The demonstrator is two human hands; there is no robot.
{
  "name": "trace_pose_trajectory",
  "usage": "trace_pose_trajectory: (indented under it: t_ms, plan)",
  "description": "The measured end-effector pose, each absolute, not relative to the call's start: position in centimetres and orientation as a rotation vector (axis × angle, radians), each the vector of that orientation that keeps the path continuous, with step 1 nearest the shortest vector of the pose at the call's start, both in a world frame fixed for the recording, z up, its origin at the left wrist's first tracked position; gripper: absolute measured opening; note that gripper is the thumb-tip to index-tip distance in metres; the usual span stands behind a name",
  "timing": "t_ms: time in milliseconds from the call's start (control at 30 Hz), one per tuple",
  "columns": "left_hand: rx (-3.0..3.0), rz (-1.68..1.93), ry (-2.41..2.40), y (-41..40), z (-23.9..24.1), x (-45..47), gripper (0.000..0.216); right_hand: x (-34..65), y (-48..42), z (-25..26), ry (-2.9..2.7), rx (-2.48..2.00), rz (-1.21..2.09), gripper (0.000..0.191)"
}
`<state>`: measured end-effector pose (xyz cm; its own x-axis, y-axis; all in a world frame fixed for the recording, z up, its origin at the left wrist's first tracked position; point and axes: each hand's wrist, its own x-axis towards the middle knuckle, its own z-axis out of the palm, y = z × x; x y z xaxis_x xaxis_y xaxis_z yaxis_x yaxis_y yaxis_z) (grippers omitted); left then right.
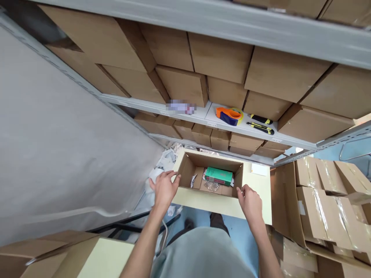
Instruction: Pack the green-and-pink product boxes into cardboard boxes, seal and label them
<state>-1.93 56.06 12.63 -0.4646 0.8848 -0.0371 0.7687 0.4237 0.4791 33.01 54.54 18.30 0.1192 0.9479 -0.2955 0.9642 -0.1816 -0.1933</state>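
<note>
An open-topped cardboard box [210, 157] rests on a pale yellow table board [256, 193] in front of me. My left hand [165, 189] grips its left edge between thumb and fingers, the little finger sticking outward. At the near right corner, my right hand [251, 202] pinches the rim with its other fingers curled. Inside the box lie a green carton [218, 176] with dark marks, a crumpled piece of clear plastic [212, 186] and a small printed scrap [193, 180]. The undersides of these items are hidden.
Beyond the table, a metal shelf [199, 112] holds several cardboard boxes, an orange and blue tape dispenser [230, 116] and utility knives [260, 128]. A white label or card [259, 169] lies on the table's right. Stacked cartons [315, 208] stand right; a grey wall [72, 146] is left.
</note>
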Motion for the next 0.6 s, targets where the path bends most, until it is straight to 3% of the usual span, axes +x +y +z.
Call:
trace_pose_trajectory:
  t_ms: [233, 433, 600]
  plan:
    - [1.518, 0.754, 2.342, 47.9, 11.8, -3.9, 0.031, 32.0, 51.1, 17.9, 2.126, 2.374, -0.445, 0.034]
    - [1.300, 0.965, 2.510, 31.5, 12.1, -10.2, 0.039, 24.9, 44.0, 19.2, 2.569, 2.168, -0.494, 0.048]
    - [0.816, 1.032, 2.756, 16.8, 12.8, -16.0, 0.037, 14.4, 38.3, 18.7, 2.821, 1.715, -0.616, 0.055]
